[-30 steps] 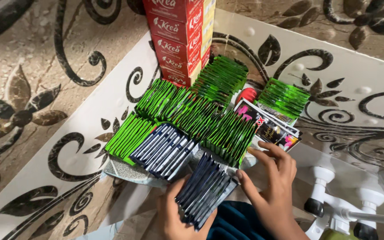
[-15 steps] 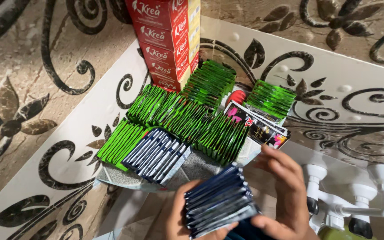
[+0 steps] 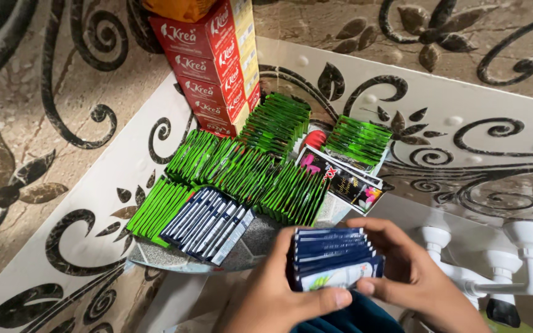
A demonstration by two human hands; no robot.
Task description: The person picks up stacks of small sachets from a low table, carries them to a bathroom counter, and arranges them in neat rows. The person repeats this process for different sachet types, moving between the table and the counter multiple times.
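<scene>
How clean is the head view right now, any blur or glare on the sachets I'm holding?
Head view: even, soft light, no hard shadows. The dark blue sachet stack between the left hand and right hand is slightly motion-soft, front edges readable. Mild sheen on the green sachets and white tap; frame edges bend slightly.

You hold a stack of dark blue sachets (image 3: pixel 334 258); the front one is white with a bit of green. On the grey speckled shelf (image 3: pixel 260 237) stand rows of bright green sachets (image 3: pixel 251 169), one row of blue-and-white sachets (image 3: pixel 208 223), and black sachets with pink flowers (image 3: pixel 340 179). The boxes (image 3: pixel 214 68) are red and yellow. The wall tiles (image 3: pixel 44 92) are beige with dark brown swirls and leaves.
</scene>
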